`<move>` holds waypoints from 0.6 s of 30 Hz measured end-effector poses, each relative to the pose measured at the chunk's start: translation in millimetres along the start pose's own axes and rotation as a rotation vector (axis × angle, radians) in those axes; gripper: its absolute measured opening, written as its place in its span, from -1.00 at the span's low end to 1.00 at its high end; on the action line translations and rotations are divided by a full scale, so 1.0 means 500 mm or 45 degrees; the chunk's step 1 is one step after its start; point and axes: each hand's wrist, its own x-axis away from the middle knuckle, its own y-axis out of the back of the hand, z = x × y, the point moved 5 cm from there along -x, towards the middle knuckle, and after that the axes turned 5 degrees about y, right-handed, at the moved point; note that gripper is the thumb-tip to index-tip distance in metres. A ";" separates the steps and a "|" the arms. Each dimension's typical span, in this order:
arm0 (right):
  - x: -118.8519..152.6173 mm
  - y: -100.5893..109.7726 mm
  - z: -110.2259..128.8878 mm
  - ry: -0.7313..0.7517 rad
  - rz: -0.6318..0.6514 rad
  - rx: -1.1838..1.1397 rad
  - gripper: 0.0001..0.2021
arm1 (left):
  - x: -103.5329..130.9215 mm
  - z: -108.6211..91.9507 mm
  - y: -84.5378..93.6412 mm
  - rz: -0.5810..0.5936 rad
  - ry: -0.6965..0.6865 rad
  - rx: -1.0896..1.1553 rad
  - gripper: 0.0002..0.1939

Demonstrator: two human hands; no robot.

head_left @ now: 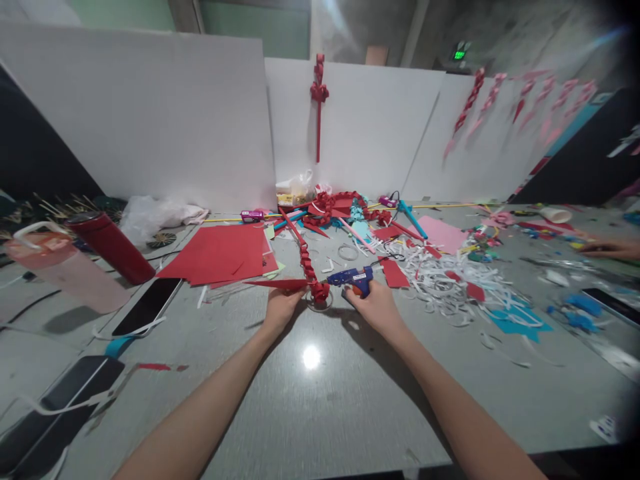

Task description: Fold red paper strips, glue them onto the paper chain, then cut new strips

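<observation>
My left hand [284,308] is closed on the red paper craft [319,291], a curled piece with a pointed strip reaching left and a twisted red chain [307,261] running away from me. In my right hand [376,305] is a blue glue gun [354,277] with an orange trigger. Its nozzle points left, close to the red curled piece. A clear ring [320,307] shows under that piece. The fingertips of my left hand are partly hidden by the red paper.
Red sheets [220,253] lie left of centre, near a phone [149,307], a red bottle [113,248] and a pink bottle [75,273]. White paper shreds [440,283] spread at the right. Another person's hand [610,249] is at the far right. White panels [350,133] stand behind.
</observation>
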 end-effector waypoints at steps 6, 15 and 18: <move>0.008 -0.023 0.009 -0.058 0.060 0.100 -0.75 | -0.003 0.015 -0.002 0.017 -0.013 -0.001 -0.74; 0.014 -0.035 0.004 -0.040 0.136 0.173 -0.83 | 0.006 -0.003 -0.010 0.029 0.016 0.071 -0.80; 0.014 -0.035 0.005 -0.041 0.144 0.170 -0.83 | 0.009 -0.008 -0.012 0.045 0.016 0.098 -0.80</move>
